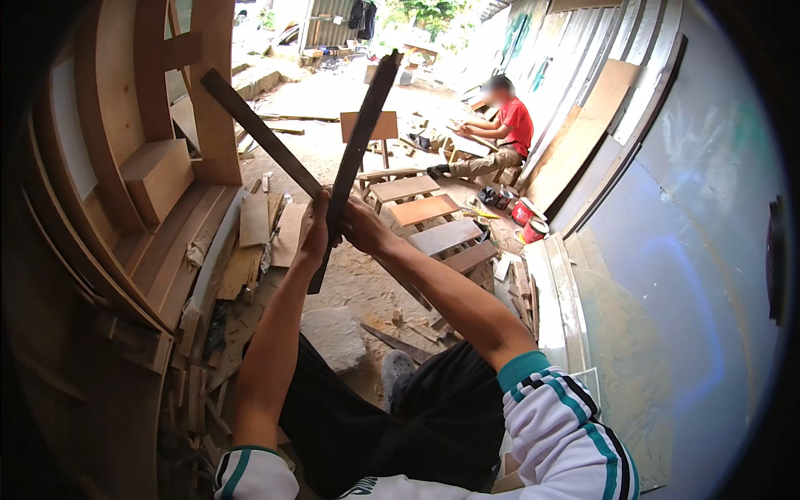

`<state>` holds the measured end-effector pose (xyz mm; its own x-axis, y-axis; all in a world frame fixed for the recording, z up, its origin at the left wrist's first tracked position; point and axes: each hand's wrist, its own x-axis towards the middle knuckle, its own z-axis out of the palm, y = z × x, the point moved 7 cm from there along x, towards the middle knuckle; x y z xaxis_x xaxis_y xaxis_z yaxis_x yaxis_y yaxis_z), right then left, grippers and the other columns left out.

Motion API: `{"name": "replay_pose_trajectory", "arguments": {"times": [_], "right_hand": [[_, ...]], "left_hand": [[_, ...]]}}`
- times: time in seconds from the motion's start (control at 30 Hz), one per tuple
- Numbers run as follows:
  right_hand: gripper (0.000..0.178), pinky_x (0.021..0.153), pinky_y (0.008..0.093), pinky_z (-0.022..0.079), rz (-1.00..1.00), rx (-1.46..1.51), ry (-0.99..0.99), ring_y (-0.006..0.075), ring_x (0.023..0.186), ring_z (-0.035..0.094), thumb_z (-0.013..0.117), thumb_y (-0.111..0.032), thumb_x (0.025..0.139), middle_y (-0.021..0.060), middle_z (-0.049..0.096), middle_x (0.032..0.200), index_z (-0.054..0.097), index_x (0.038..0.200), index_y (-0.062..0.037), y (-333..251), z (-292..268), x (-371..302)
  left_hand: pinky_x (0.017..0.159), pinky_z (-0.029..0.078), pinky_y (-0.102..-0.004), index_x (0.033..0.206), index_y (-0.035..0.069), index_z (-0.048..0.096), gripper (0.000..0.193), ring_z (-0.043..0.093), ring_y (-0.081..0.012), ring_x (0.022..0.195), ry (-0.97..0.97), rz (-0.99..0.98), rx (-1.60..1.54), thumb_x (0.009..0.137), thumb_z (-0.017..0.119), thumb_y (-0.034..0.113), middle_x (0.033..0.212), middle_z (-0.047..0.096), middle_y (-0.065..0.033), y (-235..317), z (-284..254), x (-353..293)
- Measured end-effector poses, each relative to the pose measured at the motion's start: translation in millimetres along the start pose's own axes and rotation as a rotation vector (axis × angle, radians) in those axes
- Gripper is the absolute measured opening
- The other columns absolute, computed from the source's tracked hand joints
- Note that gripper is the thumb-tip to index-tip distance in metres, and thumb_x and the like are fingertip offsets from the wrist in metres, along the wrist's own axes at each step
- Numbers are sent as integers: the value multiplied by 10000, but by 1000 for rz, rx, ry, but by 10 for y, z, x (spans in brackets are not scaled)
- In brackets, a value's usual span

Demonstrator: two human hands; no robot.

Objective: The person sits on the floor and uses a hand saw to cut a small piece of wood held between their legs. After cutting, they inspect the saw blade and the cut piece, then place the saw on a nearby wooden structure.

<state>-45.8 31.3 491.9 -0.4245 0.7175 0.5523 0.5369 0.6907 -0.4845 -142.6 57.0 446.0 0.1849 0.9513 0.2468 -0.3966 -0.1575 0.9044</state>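
Note:
Two long dark wooden strips are held up in front of me, crossing in a V. One strip (pixel 262 133) slants to the upper left; the wider strip (pixel 364 137) leans to the upper right, and its lower end reaches below my hands. My left hand (pixel 313 229) is closed at the crossing, left of the wider strip. From the other side, my right hand (pixel 368 227) grips the wider strip. The fingers partly hide behind the wood, so how each strip is held at the joint is unclear. Below them a handsaw (pixel 393 342) lies on the ground beside a pale stone slab (pixel 332 337).
Wooden frames (pixel 154 179) stand along the left, with scrap boards (pixel 254 221) beside them. Several low wooden stools (pixel 425 208) line the middle. A person in a red shirt (pixel 518 125) sits farther back near paint cans (pixel 533 229). A large grey sheet (pixel 667 275) fills the right.

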Motion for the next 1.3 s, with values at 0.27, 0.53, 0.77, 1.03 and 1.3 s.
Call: {"name": "replay_pose_trajectory", "arguments": {"times": [0.27,0.53,0.77,1.03,1.3], "right_hand": [[312,760,412,558,110,-248,11,358,851,689,584,-136,904,212,675,1039,626,1211,-98,-31,-135,-142],[383,769,420,542,207,11,50,369,831,701,623,-153,900,203,717,894,594,1272,-68,-301,-399,-617],[234,839,406,501,-273,-262,282,289,947,638,674,-86,845,115,680,1010,646,1077,-61,-1139,-807,-967],[360,1094,525,279,-370,-592,478,323,1280,436,660,-96,780,100,540,1253,637,1136,-146,-1532,-1188,-1132],[328,1139,655,162,-173,-868,389,342,1404,331,698,-254,793,146,523,1247,602,1065,-98,-1296,-1482,-1501]], "left_hand": [[388,374,-220,1107,73,546,483,512,-62,494,64,144,-4,969,527,535,724,566,11,118,122,-173],[405,420,-234,1042,60,550,470,554,-86,522,190,218,242,962,547,524,786,548,-9,283,96,-374],[392,435,-246,1049,38,532,472,573,-114,451,196,214,314,969,544,502,784,563,-40,574,339,-666],[415,455,-260,1033,63,525,353,574,-97,467,145,419,472,985,562,411,702,591,-21,767,856,-922],[440,481,-268,1102,20,526,415,594,-114,501,81,186,494,988,549,418,787,624,-66,456,1416,-1007]]}}
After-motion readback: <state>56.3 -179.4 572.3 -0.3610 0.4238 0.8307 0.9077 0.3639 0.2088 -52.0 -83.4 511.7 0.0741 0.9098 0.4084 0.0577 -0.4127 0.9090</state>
